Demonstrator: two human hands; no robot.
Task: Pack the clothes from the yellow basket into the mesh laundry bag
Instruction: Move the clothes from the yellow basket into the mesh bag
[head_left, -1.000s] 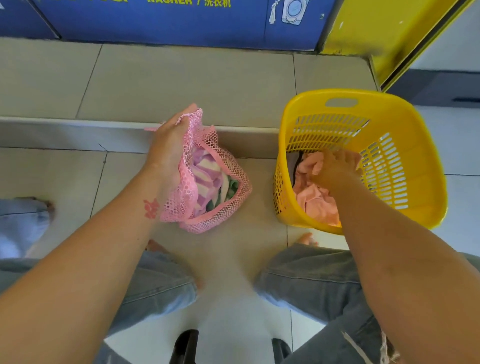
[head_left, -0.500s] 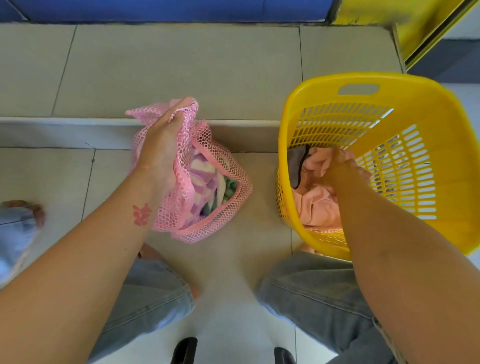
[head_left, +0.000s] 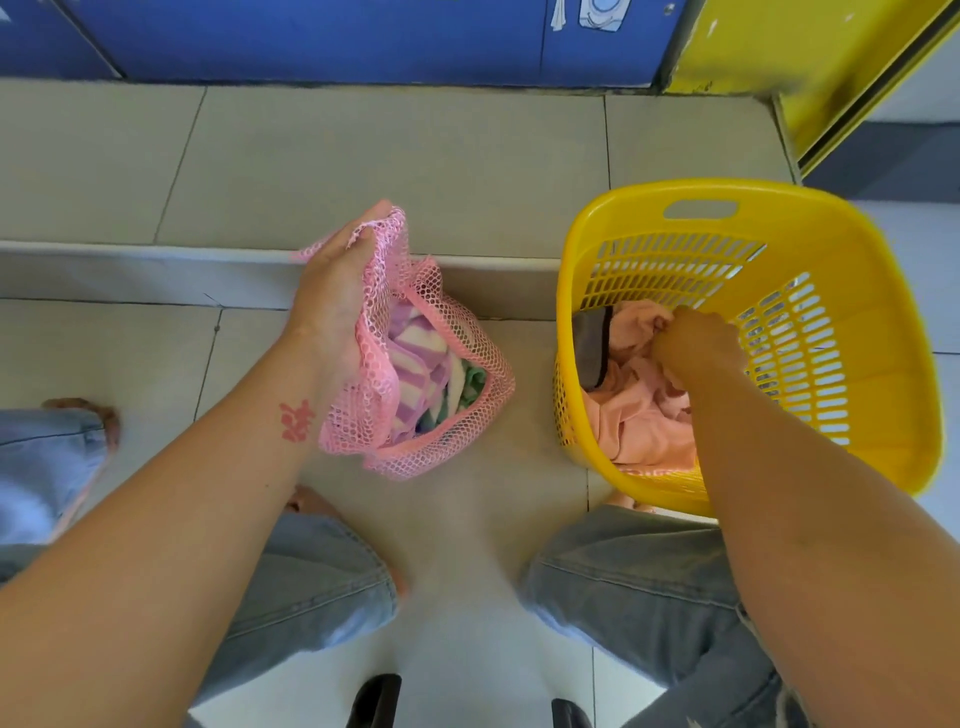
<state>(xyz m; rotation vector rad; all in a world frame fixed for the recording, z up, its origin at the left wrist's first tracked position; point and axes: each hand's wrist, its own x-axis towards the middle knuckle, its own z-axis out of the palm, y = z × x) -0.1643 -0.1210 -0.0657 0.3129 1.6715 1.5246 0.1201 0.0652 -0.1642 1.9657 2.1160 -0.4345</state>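
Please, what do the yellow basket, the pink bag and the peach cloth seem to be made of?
Basket: probably moulded plastic, smooth, slightly glossy, with slotted walls. Bag: open pink mesh, likely synthetic netting; striped clothes show through its holes. Peach cloth: soft matte fabric, crumpled into folds; the fibre cannot be told.

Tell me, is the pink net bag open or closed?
Open. The left hand holds up the pink mesh bag by its rim; striped clothes show inside.
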